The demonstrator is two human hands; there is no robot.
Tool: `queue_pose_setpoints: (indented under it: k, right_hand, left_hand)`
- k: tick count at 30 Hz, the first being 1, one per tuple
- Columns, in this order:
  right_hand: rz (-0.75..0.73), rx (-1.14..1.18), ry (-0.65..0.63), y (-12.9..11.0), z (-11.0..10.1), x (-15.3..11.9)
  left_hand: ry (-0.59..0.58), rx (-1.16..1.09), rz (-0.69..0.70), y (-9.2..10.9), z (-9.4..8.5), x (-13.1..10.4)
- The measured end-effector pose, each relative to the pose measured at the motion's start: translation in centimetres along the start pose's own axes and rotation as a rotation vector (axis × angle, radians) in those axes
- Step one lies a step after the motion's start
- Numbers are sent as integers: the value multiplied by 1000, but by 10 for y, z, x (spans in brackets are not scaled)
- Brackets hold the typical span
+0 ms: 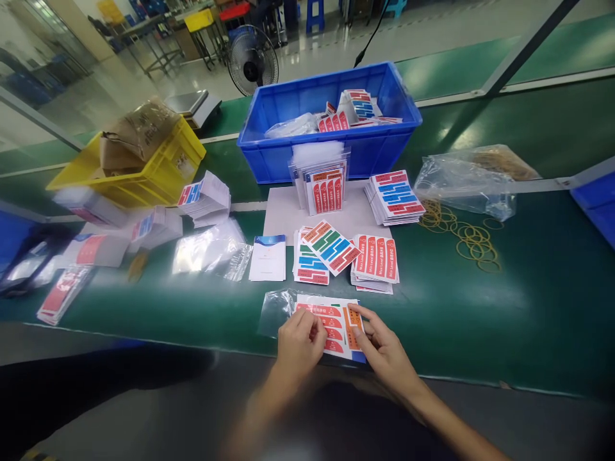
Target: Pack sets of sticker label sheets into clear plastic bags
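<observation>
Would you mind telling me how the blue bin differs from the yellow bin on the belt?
The blue bin stands level at the middle; the yellow bin sits tilted at the left. The blue bin holds printed sticker sheets; the yellow bin holds crumpled brown bags. Both are open plastic crates.

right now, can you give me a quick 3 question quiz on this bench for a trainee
1. True or false: both hands rest on the sticker sheets at the near edge of the green table.
2. What lies loose on the table to the right of the sticker stacks? A) rubber bands B) screws C) pens
3. What colour is the bin behind the stacks?

Key
1. True: the left hand and right hand both touch the sheets, which lie partly on a clear bag.
2. A, rubber bands.
3. Blue.
</observation>
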State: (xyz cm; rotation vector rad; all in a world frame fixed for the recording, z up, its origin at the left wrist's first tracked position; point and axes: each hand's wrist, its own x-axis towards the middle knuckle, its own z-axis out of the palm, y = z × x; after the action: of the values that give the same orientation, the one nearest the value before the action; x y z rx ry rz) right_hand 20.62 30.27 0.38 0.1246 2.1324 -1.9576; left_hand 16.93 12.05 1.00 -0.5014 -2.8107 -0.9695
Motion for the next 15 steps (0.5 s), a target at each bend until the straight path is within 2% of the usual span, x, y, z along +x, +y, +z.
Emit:
queue_pose_setpoints:
  k: [3, 8, 12, 15]
  right_hand:
    - [-102, -138, 111, 4, 9, 0]
    - [-211, -229, 113, 2, 25, 1]
    - [-231, -170, -16, -3, 23, -1]
    - [-213, 24, -84, -8, 17, -1]
  left_hand:
    - [-36, 3, 54, 8, -1, 0]
    - [-56, -59, 23, 16, -6, 2]
    - [-38, -133, -16, 18, -13, 5]
    - [-33, -178, -26, 20, -15, 5]
